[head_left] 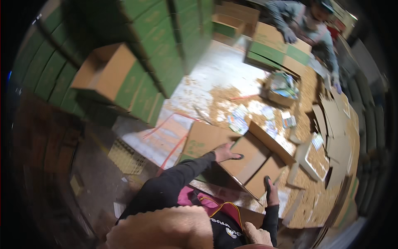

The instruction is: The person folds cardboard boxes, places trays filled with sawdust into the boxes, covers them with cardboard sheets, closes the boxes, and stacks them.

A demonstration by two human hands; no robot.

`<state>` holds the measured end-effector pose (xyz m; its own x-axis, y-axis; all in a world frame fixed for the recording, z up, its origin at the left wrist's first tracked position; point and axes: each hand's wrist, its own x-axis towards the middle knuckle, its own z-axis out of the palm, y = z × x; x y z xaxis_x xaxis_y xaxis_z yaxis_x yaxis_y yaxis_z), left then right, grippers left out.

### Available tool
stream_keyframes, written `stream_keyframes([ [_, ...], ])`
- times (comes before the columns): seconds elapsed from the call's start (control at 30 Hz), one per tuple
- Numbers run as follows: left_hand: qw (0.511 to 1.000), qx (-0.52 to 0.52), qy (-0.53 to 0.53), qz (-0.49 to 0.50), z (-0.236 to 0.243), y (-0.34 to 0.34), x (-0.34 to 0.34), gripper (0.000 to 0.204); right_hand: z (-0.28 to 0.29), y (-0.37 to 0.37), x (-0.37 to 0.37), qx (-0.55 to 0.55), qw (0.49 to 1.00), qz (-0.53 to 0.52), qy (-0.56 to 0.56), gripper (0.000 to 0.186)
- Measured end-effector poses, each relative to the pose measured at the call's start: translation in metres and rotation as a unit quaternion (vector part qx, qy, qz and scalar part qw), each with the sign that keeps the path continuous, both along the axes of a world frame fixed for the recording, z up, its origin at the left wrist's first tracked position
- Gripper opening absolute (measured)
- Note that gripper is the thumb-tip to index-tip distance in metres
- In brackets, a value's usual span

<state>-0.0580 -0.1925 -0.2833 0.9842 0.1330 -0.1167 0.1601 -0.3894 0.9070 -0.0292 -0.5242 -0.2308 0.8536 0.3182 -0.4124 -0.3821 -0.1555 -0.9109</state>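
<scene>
My left hand (226, 152) flat and unclenched on a flap of the open cardboard box (248, 159), my right hand (271, 193) gripping its near edge, box low centre, long axis running upper-left to lower-right, contents hidden, small open box (282, 88) of packets beyond

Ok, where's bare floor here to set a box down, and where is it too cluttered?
The clearest patch is the pale floor between the green carton stacks and the co-worker's box. A smaller strip lies left of the open box under both hands, by the red strap. Right of that box it is crowded: litter, packets and flat cardboard.
</scene>
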Motion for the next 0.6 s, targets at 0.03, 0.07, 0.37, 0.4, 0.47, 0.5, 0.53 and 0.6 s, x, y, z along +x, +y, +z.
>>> stream_keyframes([
  [0.03,0.999,-0.033,-0.036,-0.025,0.026,-0.001,-0.002,0.071,0.028,-0.002,-0.006,0.016,0.999,-0.024,-0.035,0.042],
  [0.07,0.994,-0.061,-0.073,-0.058,0.073,0.003,-0.004,0.063,0.044,-0.001,-0.009,0.037,0.995,-0.056,-0.071,0.04],
  [0.37,0.516,0.644,-0.106,0.555,0.388,0.341,-0.206,0.064,0.206,0.273,-0.014,0.062,0.759,0.284,-0.583,0.052],
  [0.4,0.582,0.606,0.079,0.536,0.374,0.392,-0.239,0.066,0.233,0.319,-0.023,0.039,0.726,0.347,-0.593,0.048],
  [0.47,0.701,0.531,0.026,0.476,0.31,0.462,-0.325,0.055,0.276,0.403,-0.033,0.055,0.556,0.434,-0.707,0.044],
  [0.5,0.793,0.446,-0.02,0.414,0.305,0.475,-0.332,0.045,0.283,0.442,-0.052,0.231,0.78,0.455,-0.362,0.054],
  [0.53,0.808,0.434,0.003,0.398,0.303,0.463,-0.295,0.041,0.296,0.481,-0.07,0.351,0.864,0.361,0.027,0.066],
  [0.6,0.709,0.676,-0.08,0.184,0.301,0.458,-0.312,0.033,0.264,0.561,-0.061,0.333,0.851,0.274,-0.298,0.092],
])
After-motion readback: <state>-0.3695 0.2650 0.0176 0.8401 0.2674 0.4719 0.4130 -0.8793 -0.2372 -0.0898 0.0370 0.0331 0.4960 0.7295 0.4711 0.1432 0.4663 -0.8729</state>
